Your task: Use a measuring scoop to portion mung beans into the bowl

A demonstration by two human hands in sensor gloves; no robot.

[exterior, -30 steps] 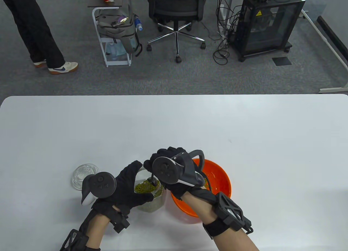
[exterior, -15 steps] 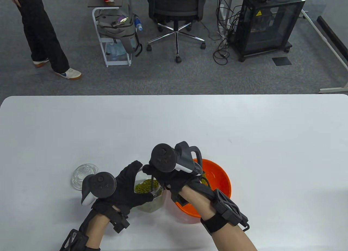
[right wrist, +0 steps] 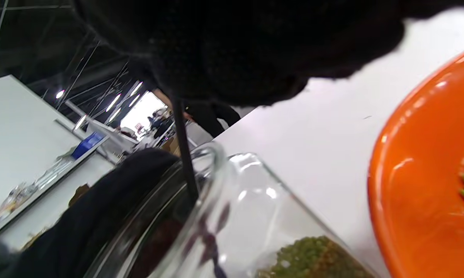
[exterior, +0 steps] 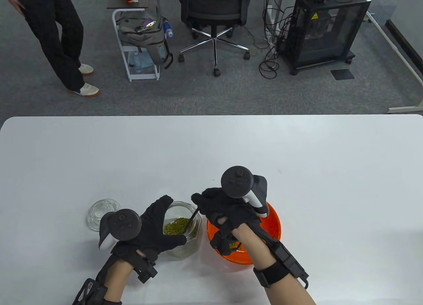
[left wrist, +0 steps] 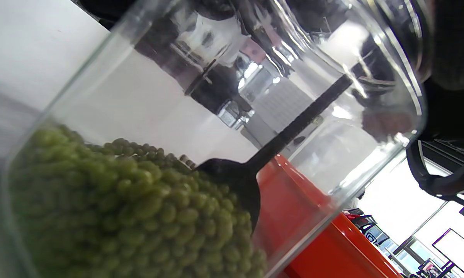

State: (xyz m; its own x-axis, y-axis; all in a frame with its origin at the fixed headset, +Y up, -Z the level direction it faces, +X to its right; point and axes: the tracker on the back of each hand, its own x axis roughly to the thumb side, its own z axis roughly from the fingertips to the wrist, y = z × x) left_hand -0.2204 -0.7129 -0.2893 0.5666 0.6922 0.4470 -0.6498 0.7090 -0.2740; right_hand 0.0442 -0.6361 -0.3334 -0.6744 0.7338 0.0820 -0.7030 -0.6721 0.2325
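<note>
On the table (exterior: 297, 146), the jar (exterior: 185, 234) of mung beans (exterior: 175, 226) stands just left of the bowl (exterior: 274, 225), the scoop (left wrist: 235, 185) in it, and what seems a lid (exterior: 100, 212) lies further left.

scoop handle (right wrist: 184, 154) dips into jar (right wrist: 232, 216), apparently beside orange bowl (right wrist: 417, 185).

One jar (exterior: 182, 230), one bowl (exterior: 272, 229), one scoop (left wrist: 239, 181), one lid (exterior: 100, 212).
</note>
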